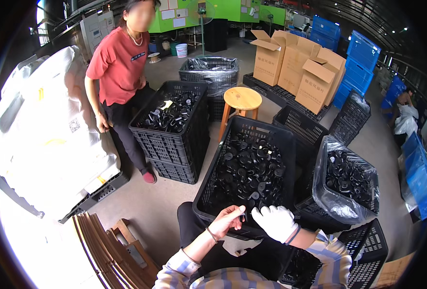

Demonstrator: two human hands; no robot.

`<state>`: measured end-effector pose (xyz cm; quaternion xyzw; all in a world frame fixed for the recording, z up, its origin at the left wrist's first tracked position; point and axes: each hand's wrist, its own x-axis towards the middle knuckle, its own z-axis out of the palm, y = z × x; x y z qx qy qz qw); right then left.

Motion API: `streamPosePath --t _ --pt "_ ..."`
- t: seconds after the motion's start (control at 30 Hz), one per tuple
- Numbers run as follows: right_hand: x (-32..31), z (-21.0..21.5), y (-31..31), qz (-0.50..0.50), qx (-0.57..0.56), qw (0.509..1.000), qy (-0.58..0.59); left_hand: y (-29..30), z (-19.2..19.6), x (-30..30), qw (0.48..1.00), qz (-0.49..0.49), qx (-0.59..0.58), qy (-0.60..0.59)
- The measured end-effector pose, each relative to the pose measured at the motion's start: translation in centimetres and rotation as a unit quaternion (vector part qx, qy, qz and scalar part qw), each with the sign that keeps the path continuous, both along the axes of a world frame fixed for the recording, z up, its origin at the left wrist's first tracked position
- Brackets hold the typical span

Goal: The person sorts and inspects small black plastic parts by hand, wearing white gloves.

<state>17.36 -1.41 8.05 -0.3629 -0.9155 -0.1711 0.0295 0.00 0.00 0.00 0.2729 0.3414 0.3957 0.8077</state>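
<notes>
1. The small black part is at the fingertips of your left hand, in the narrow space between it and your right hand. Most of it is covered, so you can't tell its full outline.
2. Expect it to be light. From its look, it is probably stiff moulded plastic, smooth enough to slip a little under a glove and unlikely to bruise; any thin section could snap if forced.
3. A pinch on its thicker body, thumb against forefinger, should suit it better than a squeeze on a thin end.
4. Your left hand is bare and nearly closed, thumb and forefinger pinching that part, the other fingers curled in.
5. Your right hand wears a white glove, its fingers bent toward the left fingertips. You can't tell whether it grips anything, because the palm side is hidden.
6. Just beyond both hands, the black crate holds a heap of similar black parts, many with rounded heads.
7. To the right of your gloved hand is another crateful, inside a clear plastic liner.
</notes>
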Motion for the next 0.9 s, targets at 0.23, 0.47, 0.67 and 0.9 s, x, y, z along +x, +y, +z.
streamPosePath --t 0.23,0.47,0.67,0.9 --pt "0.3 -0.3 0.4 -0.002 -0.015 1.0 -0.027 0.6 -0.4 0.5 0.998 -0.02 -0.002 0.057" --pt "0.3 -0.6 -0.4 0.01 -0.017 1.0 -0.008 -0.3 -0.7 0.5 0.996 -0.03 -0.005 0.08" --pt "0.1 0.3 -0.5 -0.05 -0.133 0.99 0.008 -0.6 -1.2 0.2 0.998 -0.036 0.023 0.035" --pt "-0.5 2.7 0.3 -0.005 -0.042 0.998 0.051 0.2 0.4 -1.5 0.984 -0.003 0.102 -0.145"
